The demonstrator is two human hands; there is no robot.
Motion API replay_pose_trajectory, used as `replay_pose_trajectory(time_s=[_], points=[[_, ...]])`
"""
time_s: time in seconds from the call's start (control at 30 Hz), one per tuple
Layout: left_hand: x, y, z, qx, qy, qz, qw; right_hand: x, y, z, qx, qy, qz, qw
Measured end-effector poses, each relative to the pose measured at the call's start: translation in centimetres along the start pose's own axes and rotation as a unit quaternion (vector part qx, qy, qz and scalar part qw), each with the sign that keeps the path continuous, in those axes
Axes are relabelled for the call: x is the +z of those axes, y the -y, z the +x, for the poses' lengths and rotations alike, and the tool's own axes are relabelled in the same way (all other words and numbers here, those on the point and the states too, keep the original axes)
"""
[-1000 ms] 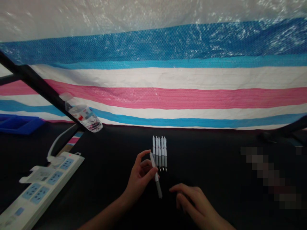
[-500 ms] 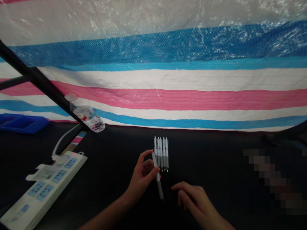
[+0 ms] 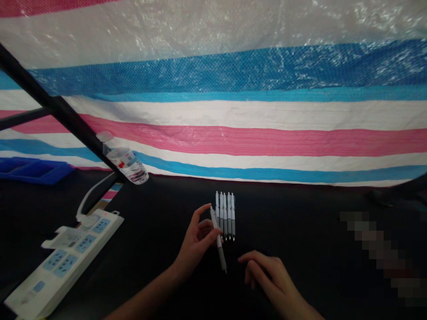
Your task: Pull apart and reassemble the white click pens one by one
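Note:
Held in my left hand (image 3: 196,243) is a white retractable pen (image 3: 222,258) with a grey grip, slanting with its tip down and to the right. The index fingertip rests at the pen's top end, while the thumb and other fingers pinch its barrel. Behind it, a row of several similar white pens (image 3: 228,215) lies side by side on the black table (image 3: 293,222), tips toward me; my hand and the held pen partly cover the leftmost ones. My right hand (image 3: 268,274) hovers to the right of the held pen, index finger extended, the others loosely bent, holding nothing.
A white power strip (image 3: 71,253) with a plug and cable lies at the left. Behind it a clear water bottle (image 3: 130,164) stands by a black metal bar (image 3: 71,120). A blue tray (image 3: 40,171) sits far left. A striped plastic sheet (image 3: 233,138) hangs behind the table.
My left hand and the pen have risen slightly, the pen tip moving up a little. My right hand keeps nearly the same place. The view has shifted slightly.

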State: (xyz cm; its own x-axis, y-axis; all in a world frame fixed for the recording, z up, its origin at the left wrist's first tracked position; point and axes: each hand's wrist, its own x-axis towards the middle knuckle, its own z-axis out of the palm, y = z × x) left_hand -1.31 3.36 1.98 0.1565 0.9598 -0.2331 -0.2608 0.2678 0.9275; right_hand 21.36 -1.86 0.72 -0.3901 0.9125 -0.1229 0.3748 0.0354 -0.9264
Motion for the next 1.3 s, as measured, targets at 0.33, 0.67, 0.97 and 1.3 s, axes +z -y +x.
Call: replay_pose_trajectory(time_s=[0.33, 0.67, 0.97, 1.3], points=[[-2.5, -1.7, 5.0, 0.079, 0.018, 0.203, 0.976, 0.2, -0.1, 0.6, -0.016, -0.011, 0.032, 0.999], [-3.6, 0.0, 7.0, 0.111, -0.013, 0.266, 0.957, -1.7, 0.1, 0.9, -0.024, -0.04, -0.003, 0.999], [-4.8, -0.2, 4.1, 0.153, 0.118, 0.334, 0.923, -2.6, -0.8, 3.6, -0.13, -0.094, -0.137, 0.977], [-4.3, 0.4, 4.2, 0.235, 0.141, 0.486, 0.83, -1.5, -1.5, 6.3, -0.184, -0.049, -0.261, 0.946]])
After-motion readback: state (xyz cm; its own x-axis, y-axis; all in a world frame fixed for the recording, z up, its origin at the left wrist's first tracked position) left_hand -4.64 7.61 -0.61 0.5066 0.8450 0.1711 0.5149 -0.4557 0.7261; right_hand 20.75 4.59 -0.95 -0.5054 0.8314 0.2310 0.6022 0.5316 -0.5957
